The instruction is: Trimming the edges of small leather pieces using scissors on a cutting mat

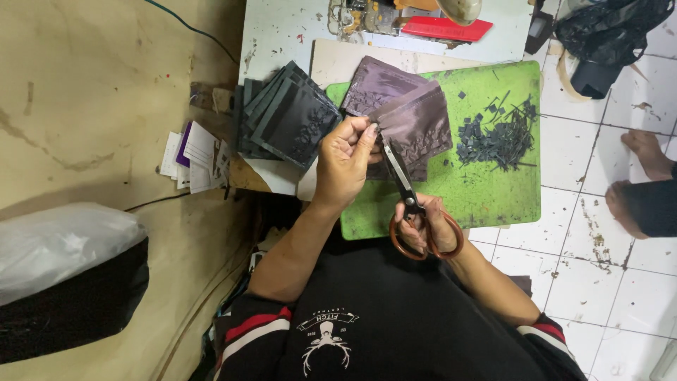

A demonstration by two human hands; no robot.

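1. A flat, roughly square piece of dark purple-brown leather (416,123), with an embossed pattern along its lower edge, is held above the green cutting mat (493,190).
2. The piece is pinched at its near-left corner between thumb and forefinger of the left hand (345,162), the other fingers being curled together.
3. Scissors (409,204) with dark metal blades and round orange-brown loops are gripped by the right hand (427,226), fingers being threaded through the loops.
4. The scissors' long axis is pointed away from the body and slightly left across the mat, the tips being met at the pinched corner; the blades are seen nearly closed.
5. A stack of similar dark pieces (285,116) is fanned left of the mat.
6. Small dark offcuts (497,134) are scattered on the mat's far-right part.
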